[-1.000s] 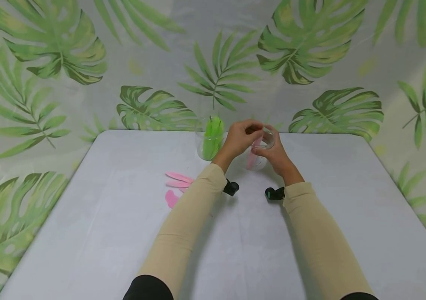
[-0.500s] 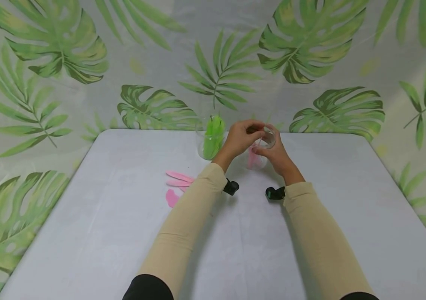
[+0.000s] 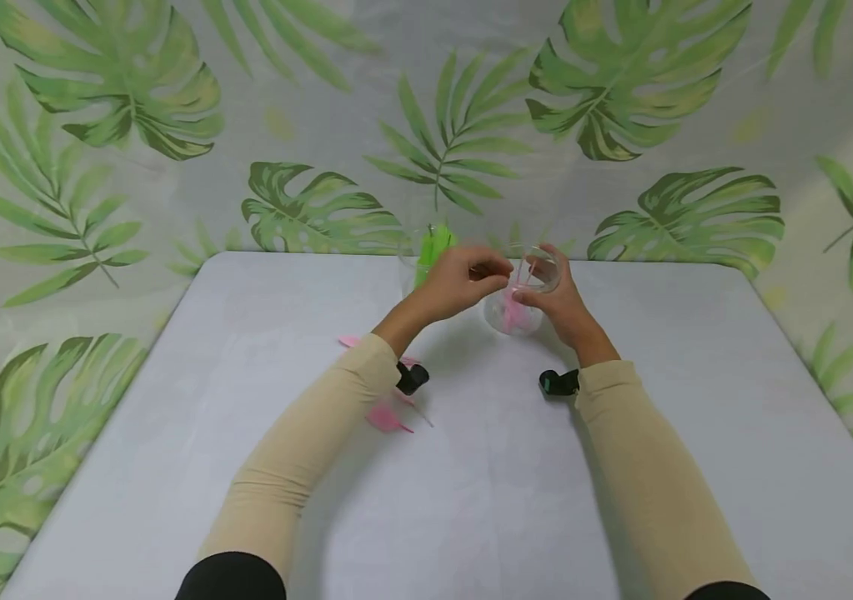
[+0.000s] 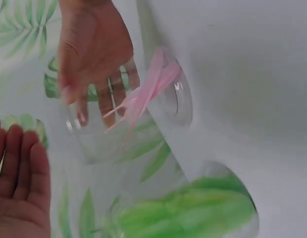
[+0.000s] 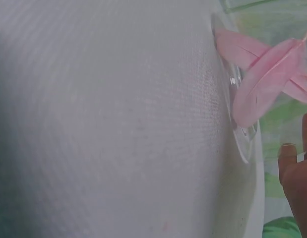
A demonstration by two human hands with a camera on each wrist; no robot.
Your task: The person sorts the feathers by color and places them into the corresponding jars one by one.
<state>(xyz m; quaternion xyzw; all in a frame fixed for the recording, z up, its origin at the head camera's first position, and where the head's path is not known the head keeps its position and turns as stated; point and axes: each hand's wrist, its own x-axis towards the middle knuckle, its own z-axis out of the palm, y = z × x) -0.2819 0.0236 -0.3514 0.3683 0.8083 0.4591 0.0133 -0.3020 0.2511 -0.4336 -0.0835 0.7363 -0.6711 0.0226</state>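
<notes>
The head view has loose pink feathers [image 3: 387, 419] at the left, partly hidden beneath the left sleeve [image 3: 321, 425] on the white table [image 3: 486, 508]. Right of them, toward the far edge, stands a clear jar of green feathers [image 3: 435, 243], half covered from where I'm looking by the left hand [image 3: 459, 282]. That hand is released, its fingers relaxed and holding nothing, just beside the next vessel. This is a glass jar [image 3: 496, 315] on the table, with a few pink feathers [image 3: 518, 313] crossed inside it, broad ends at the bottom and quills toward the mouth. At its right, the right hand [image 3: 563, 304] grasps it near the rim, thumb and fingers around the glass. To do this well, I'd keep that grip light but steady, take each feather by its quill, and ease it in without brushing the rim, since such soft vanes probably bend easily.
</notes>
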